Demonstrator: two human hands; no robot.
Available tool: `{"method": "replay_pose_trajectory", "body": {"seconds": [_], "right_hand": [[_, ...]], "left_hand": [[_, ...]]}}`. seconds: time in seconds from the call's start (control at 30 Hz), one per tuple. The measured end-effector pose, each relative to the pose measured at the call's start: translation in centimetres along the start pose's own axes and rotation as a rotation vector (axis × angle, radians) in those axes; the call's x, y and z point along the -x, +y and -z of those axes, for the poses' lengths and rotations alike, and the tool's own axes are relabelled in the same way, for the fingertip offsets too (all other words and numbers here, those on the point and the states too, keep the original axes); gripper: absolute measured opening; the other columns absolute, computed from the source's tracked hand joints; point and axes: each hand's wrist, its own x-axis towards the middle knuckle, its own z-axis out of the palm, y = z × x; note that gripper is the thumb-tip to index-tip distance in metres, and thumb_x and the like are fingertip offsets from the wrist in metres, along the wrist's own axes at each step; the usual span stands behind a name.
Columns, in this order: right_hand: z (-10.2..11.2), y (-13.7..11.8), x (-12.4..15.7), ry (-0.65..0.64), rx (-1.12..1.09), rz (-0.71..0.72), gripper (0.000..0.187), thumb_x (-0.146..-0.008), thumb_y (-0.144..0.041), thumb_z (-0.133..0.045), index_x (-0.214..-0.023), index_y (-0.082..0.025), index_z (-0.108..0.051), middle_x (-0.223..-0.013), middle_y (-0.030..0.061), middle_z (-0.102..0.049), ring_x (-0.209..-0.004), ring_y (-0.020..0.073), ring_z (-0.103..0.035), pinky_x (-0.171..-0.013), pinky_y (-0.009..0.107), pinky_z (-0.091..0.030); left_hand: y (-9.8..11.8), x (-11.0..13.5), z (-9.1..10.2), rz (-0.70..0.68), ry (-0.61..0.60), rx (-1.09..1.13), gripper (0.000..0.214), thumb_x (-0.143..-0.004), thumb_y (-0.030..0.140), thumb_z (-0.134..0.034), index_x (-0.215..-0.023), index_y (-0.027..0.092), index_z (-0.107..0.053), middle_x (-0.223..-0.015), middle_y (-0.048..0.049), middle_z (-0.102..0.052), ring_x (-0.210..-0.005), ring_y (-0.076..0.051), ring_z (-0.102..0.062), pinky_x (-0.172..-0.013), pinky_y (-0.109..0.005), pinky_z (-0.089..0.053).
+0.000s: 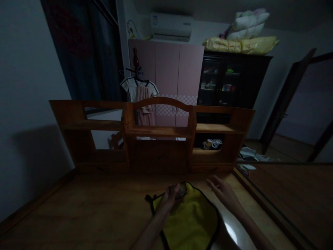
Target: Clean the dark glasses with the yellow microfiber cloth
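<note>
A yellow cloth with a dark border point(192, 218) lies spread on the wooden desk top point(99, 211). My left hand point(170, 196) rests at the cloth's far edge, its fingers curled round a small dark object point(181, 191) that I cannot make out in the dim light. My right hand point(223, 191) hovers just right of the cloth with its fingers stretched out and apart, holding nothing.
A wooden shelf unit point(158, 132) stands along the back of the desk, with small items point(212, 143) in its right cubby. Behind are a pink wardrobe point(171, 76), hanging clothes point(140, 97), a dark cabinet point(229, 80) and an open door point(286, 100).
</note>
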Motion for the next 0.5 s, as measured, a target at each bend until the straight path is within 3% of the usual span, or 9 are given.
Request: {"method": "replay_pose_trajectory", "body": {"seconds": [0.1,0.17,0.23,0.3,0.37,0.43,0.5], "right_hand": [[-0.3,2.9,-0.2,-0.220,-0.006,-0.111,0.042,-0.084,-0.056,-0.056,-0.088,-0.017,-0.071,-0.075,0.0061,-0.073,-0.064,0.0211,-0.065,-0.055,0.027,-0.047],[-0.7,3.3,0.3,-0.354,-0.047,-0.181,0.041,-0.078,-0.054,-0.063,-0.076,-0.015,-0.072,-0.065,0.0048,-0.071,-0.057,0.0190,-0.062,-0.050,0.025,-0.042],[-1.1,2.6,0.5,-0.557,-0.223,-0.266,0.038,-0.076,-0.051,-0.068,-0.070,-0.013,-0.072,-0.064,0.0048,-0.071,-0.056,0.0176,-0.062,-0.051,0.024,-0.042],[-1.7,1.3,0.5,-0.711,-0.522,-0.358,0.034,-0.075,-0.046,-0.070,-0.080,-0.013,-0.075,-0.078,0.0069,-0.075,-0.066,0.0194,-0.067,-0.061,0.026,-0.048],[-2.9,0.4,0.3,-0.686,-0.786,-0.435,0.034,-0.075,-0.043,-0.070,-0.090,-0.013,-0.075,-0.090,0.0100,-0.076,-0.079,0.0227,-0.071,-0.074,0.030,-0.052],[-4.5,0.4,0.2,-0.570,-0.956,-0.457,0.037,-0.083,-0.045,-0.061,-0.099,-0.014,-0.073,-0.096,0.0117,-0.076,-0.088,0.0241,-0.071,-0.082,0.035,-0.053],[-6.1,1.3,0.2,-0.469,-1.039,-0.446,0.045,-0.088,-0.052,-0.049,-0.101,-0.016,-0.072,-0.095,0.0121,-0.076,-0.089,0.0250,-0.071,-0.081,0.038,-0.054]], "left_hand": [[0.4,0.5,-0.2,-0.018,-0.007,-0.022,0.060,-0.061,0.060,-0.081,-0.095,0.015,-0.062,-0.098,-0.0104,-0.068,-0.099,-0.029,-0.065,-0.075,-0.035,-0.059],[0.7,0.8,-0.3,-0.032,-0.009,-0.043,0.060,-0.061,0.061,-0.079,-0.096,0.015,-0.062,-0.100,-0.0104,-0.068,-0.100,-0.029,-0.065,-0.074,-0.035,-0.059],[0.9,0.9,-0.4,-0.048,-0.013,-0.072,0.061,-0.062,0.064,-0.077,-0.096,0.015,-0.062,-0.100,-0.0107,-0.068,-0.098,-0.029,-0.065,-0.074,-0.035,-0.058],[1.1,1.1,-0.5,-0.070,-0.010,-0.118,0.061,-0.063,0.064,-0.076,-0.095,0.014,-0.062,-0.098,-0.0103,-0.068,-0.095,-0.028,-0.065,-0.075,-0.034,-0.057],[1.3,1.5,-0.7,-0.100,0.006,-0.165,0.058,-0.061,0.058,-0.080,-0.094,0.014,-0.061,-0.093,-0.0083,-0.068,-0.092,-0.026,-0.065,-0.078,-0.032,-0.054],[1.4,2.1,-1.0,-0.146,0.000,-0.215,0.055,-0.061,0.048,-0.084,-0.098,0.016,-0.059,-0.092,-0.0062,-0.069,-0.090,-0.023,-0.064,-0.080,-0.029,-0.052],[1.4,2.8,-1.2,-0.219,-0.063,-0.291,0.056,-0.065,0.039,-0.083,-0.108,0.018,-0.055,-0.098,-0.0063,-0.068,-0.092,-0.023,-0.064,-0.082,-0.029,-0.051]]}}
